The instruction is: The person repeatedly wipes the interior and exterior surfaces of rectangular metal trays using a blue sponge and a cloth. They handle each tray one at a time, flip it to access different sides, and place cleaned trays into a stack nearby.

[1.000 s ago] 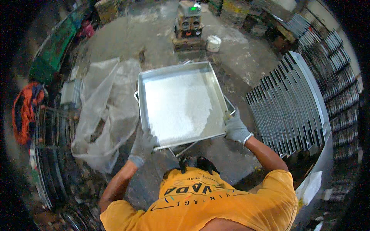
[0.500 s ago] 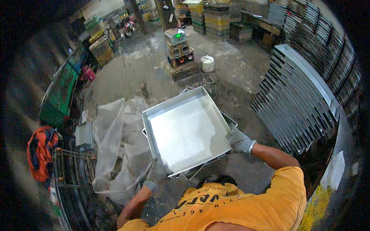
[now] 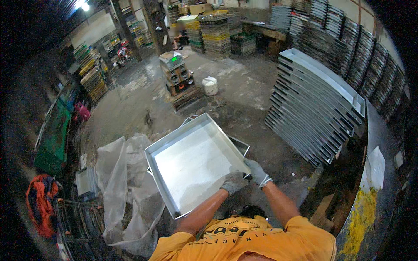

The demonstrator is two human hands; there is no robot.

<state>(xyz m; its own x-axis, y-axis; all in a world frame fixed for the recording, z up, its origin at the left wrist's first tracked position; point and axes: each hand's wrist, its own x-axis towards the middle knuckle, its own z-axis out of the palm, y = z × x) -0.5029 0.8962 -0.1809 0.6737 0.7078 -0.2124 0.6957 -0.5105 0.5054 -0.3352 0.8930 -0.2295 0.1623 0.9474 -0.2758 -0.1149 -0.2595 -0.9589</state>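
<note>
A square, shallow metal tray (image 3: 187,163) with raised sides is in front of me, tilted in view, on top of other metal frames whose corners (image 3: 241,147) stick out beneath it. Both my hands wear grey gloves and meet at its near right corner. My right hand (image 3: 257,173) grips the tray's edge there from outside. Across the near rim lies my left hand (image 3: 235,182), its fingers closed around a small dark thing (image 3: 247,176) too small to name. The left forearm passes over the tray's near side.
A tall stack of metal trays (image 3: 315,106) stands to the right. Crumpled translucent plastic sheeting (image 3: 130,191) lies left of the tray. Farther off are a boxy device with a green display (image 3: 173,65) and a white bucket (image 3: 210,86). Stacked crates (image 3: 214,35) stand at the back.
My left hand has gone from the tray's near left corner across to its near right corner, beside my right hand. My view has shifted, so the surroundings sit farther left.
</note>
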